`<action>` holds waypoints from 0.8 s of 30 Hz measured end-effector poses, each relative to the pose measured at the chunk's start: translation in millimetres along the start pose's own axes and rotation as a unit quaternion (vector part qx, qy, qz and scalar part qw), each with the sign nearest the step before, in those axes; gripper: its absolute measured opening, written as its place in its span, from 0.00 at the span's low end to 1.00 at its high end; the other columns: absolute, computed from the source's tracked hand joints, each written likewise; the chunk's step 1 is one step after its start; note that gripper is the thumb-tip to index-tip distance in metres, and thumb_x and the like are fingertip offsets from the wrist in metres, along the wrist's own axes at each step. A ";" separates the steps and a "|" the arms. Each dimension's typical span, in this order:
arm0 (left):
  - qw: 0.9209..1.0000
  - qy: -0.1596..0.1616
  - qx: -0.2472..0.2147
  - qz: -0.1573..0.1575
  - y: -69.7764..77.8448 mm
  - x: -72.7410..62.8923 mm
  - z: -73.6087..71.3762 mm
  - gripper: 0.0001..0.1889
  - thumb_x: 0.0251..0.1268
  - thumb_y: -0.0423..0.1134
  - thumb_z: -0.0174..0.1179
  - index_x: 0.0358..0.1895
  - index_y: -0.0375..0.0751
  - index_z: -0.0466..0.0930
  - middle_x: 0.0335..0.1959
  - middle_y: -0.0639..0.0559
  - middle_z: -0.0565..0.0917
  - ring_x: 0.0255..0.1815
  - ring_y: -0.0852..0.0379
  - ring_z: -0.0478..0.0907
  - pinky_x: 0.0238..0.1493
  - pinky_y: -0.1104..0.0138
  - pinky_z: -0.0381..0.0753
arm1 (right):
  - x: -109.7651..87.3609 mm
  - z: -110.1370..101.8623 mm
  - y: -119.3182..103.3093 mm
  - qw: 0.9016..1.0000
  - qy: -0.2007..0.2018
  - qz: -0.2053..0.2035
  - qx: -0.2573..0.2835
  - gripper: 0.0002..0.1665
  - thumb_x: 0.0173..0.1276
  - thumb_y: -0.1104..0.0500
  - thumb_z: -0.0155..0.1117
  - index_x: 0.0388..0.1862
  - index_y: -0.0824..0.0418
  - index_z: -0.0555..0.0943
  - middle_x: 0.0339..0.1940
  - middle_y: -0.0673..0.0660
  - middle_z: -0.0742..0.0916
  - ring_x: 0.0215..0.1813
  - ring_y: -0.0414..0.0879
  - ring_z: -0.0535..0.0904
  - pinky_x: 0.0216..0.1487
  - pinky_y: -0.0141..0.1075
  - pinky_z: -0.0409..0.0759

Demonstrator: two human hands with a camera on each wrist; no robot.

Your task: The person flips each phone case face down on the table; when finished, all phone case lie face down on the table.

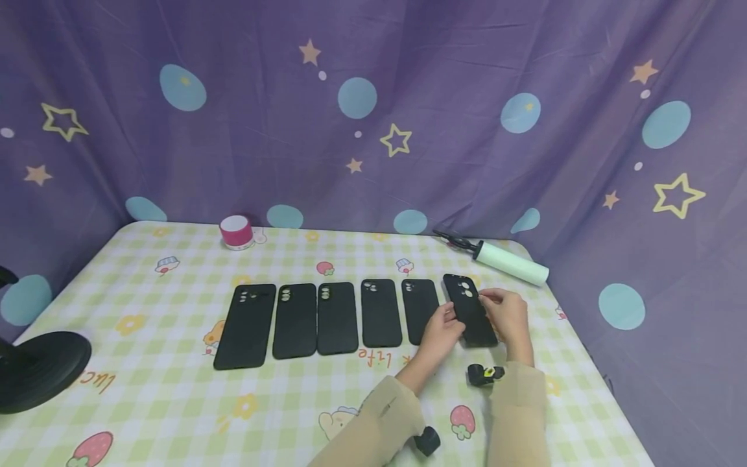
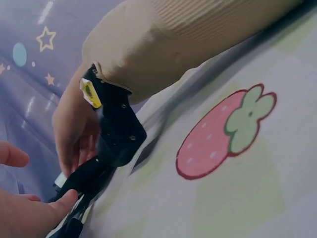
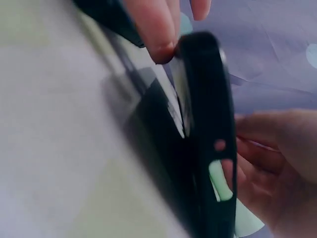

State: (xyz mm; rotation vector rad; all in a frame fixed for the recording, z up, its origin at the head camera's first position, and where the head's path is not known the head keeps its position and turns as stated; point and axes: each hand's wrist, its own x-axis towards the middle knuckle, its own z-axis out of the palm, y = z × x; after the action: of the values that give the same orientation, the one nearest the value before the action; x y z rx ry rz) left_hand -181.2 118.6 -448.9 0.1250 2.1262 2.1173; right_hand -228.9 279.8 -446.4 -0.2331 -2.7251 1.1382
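In the head view, a black phone case [image 1: 469, 311] with camera cutouts is at the right end of a row of several similar cases. My left hand [image 1: 441, 331] grips its left edge; in the left wrist view the thumb [image 2: 64, 203] lies against dark material. From the right side, my right hand [image 1: 509, 314] holds the case's edge. The right wrist view shows the case [image 3: 205, 99] edge-on and tilted off the cloth, its side cutouts visible. Curled fingers of my right hand [image 3: 272, 163] are behind it, partly hidden. Beside the left hand lies another black case [image 1: 419, 305].
Further left in the row are more black cases, including a larger one [image 1: 245, 327]. A pink-and-white round container [image 1: 236, 232] and a pale green hand pump [image 1: 510, 261] stand near the back. A black round base [image 1: 49, 370] occupies the left edge of the checked tablecloth [image 1: 175, 415].
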 end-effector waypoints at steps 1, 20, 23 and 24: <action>1.000 -0.003 0.001 0.001 -0.4 -0.3 0.2 0.31 0.57 0.30 0.54 0.66 0.25 0.64 0.60 0.28 0.76 0.60 0.38 0.77 0.60 0.58 0.80 | 0.3 0.1 -0.6 1.000 -0.017 -0.002 0.012 0.15 0.69 0.59 0.62 0.49 0.67 0.84 0.43 0.65 0.89 0.41 0.49 0.86 0.41 0.37 0.85; 0.997 0.011 -0.019 0.072 0.0 -5.7 -2.8 0.27 0.61 0.28 0.52 0.65 0.22 0.65 0.59 0.26 0.76 0.59 0.36 0.78 0.59 0.57 0.80 | -1.3 1.1 -16.3 0.986 -0.138 0.022 0.089 0.26 0.74 0.54 0.55 0.62 0.72 0.74 0.56 0.72 0.82 0.57 0.59 0.81 0.49 0.35 0.85; 0.996 0.013 -0.035 0.086 1.1 -5.7 -3.1 0.27 0.62 0.27 0.51 0.65 0.22 0.65 0.60 0.27 0.76 0.60 0.37 0.78 0.59 0.57 0.80 | -1.1 0.0 -19.3 0.985 -0.146 0.023 0.091 0.29 0.74 0.50 0.54 0.63 0.71 0.73 0.56 0.72 0.82 0.57 0.59 0.82 0.51 0.37 0.85; 0.995 0.012 -0.039 0.087 1.9 -5.9 -3.3 0.27 0.62 0.27 0.51 0.66 0.22 0.64 0.60 0.27 0.76 0.60 0.37 0.77 0.60 0.57 0.79 | -1.3 -0.5 -20.0 0.984 -0.151 0.021 0.095 0.32 0.74 0.48 0.54 0.64 0.72 0.72 0.56 0.72 0.82 0.58 0.60 0.81 0.52 0.38 0.85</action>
State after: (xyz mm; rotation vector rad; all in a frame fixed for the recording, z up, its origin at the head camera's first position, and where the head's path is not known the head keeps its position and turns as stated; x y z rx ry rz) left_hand -176.0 114.4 -446.7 0.2881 2.1123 2.3055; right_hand -229.1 265.9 -431.9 -0.0972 -2.8483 1.5506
